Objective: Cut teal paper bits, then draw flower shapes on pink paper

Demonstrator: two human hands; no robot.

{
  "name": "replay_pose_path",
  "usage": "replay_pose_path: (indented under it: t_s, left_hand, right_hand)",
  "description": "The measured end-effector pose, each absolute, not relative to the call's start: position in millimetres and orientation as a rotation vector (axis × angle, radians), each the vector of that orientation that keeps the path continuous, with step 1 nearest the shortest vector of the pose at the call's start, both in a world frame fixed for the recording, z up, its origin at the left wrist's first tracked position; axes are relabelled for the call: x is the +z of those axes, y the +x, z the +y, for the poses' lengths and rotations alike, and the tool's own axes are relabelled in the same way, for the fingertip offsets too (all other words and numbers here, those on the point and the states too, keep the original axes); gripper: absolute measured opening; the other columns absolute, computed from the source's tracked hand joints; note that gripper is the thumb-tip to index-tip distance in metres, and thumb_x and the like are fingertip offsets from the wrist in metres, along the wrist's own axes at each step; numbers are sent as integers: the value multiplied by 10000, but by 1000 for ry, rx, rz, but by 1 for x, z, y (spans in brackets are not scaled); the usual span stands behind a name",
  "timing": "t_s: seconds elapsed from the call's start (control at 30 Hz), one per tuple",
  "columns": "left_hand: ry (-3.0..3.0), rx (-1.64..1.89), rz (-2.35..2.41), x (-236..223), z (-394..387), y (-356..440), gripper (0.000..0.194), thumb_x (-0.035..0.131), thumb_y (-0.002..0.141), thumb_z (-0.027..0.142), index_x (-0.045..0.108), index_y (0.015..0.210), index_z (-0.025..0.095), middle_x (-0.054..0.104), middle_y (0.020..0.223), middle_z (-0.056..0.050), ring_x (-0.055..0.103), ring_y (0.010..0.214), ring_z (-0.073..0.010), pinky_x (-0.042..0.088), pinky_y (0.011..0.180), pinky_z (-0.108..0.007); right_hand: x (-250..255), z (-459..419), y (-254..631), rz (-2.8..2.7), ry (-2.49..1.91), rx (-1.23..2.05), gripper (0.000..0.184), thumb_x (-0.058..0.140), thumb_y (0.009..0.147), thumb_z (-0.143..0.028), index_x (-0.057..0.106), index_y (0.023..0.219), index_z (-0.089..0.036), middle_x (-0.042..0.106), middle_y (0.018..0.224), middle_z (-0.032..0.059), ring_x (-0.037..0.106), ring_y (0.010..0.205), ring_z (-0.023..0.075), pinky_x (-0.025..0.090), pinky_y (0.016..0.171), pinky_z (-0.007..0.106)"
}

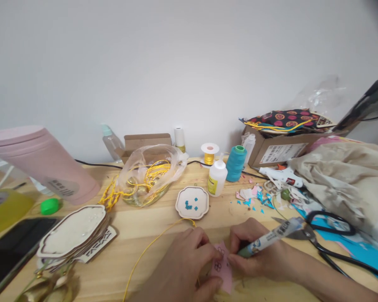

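My right hand (260, 256) grips a pen (272, 237) with a pale printed barrel, its tip end down at a small piece of pink paper (226, 279). Dark flower outlines are drawn on that paper. My left hand (179, 264) holds the paper against the wooden table, thumb and fingers at its left side. Just beyond my hands lies a white scalloped plaque (202, 201) with several tiny blue flower shapes on it. A yellow cord (145, 251) runs from near the plaque down past my left hand.
Black-handled scissors (311, 235) lie beside my right forearm, near blue and pink paper scraps (260, 197). Behind the plaque stand a glue bottle (217, 178) and a teal thread cone (236, 163). Stacked plaques (72, 230), a phone (15, 251) and a pink tumbler (50, 163) are at left.
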State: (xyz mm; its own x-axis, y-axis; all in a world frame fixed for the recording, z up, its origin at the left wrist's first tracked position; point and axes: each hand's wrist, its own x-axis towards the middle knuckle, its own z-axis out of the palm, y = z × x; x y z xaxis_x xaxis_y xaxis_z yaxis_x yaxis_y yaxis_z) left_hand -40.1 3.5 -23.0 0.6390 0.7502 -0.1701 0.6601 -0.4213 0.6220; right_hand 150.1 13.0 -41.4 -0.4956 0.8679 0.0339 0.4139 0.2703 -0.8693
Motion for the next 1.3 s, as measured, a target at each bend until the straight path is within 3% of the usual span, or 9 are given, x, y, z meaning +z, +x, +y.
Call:
replay_pose_path:
  t_s: [0.23, 0.37, 0.63, 0.9, 1.3]
  left_hand:
    - [2201, 162, 1100, -22, 4, -39, 134, 564, 692, 173, 605, 813, 213, 549, 904, -28, 491, 840, -172, 400, 710, -285]
    - [2188, 138, 1118, -21, 4, -38, 160, 564, 687, 165, 613, 834, 207, 552, 914, -39, 489, 844, -175, 403, 723, -287]
    - [2183, 183, 1088, -23, 3, -41, 189, 564, 692, 164, 599, 868, 222, 540, 917, -24, 489, 859, -178, 400, 720, -299]
    - [2182, 177, 1096, -23, 3, -40, 174, 564, 696, 173, 601, 860, 215, 541, 921, -30, 484, 863, -184, 399, 722, -306]
    - [2163, 170, 1107, -21, 4, -39, 176, 549, 701, 180, 615, 862, 205, 549, 920, -47, 486, 857, -188, 397, 722, -311]
  right_hand:
    - [-44, 13, 152, -2056, -1117, 1162, 203, 600, 667, -225, 519, 505, -133, 492, 445, -40, 338, 382, 54, 258, 342, 149]
    - [-43, 14, 151, -2056, -1138, 1088, 264, 585, 697, -304, 529, 501, -136, 531, 455, -12, 396, 404, 75, 296, 346, 157]
    - [-41, 13, 152, -2107, -1142, 1059, 244, 593, 714, -305, 585, 538, -135, 611, 506, 17, 476, 442, 97, 360, 387, 171]
    - [-43, 14, 151, -2007, -1142, 1243, 160, 599, 655, -187, 541, 519, -127, 510, 461, -35, 340, 388, 56, 252, 344, 151]
    - [-44, 15, 151, -2017, -1160, 1167, 180, 580, 677, -235, 557, 536, -126, 579, 501, 20, 418, 416, 89, 299, 368, 176]
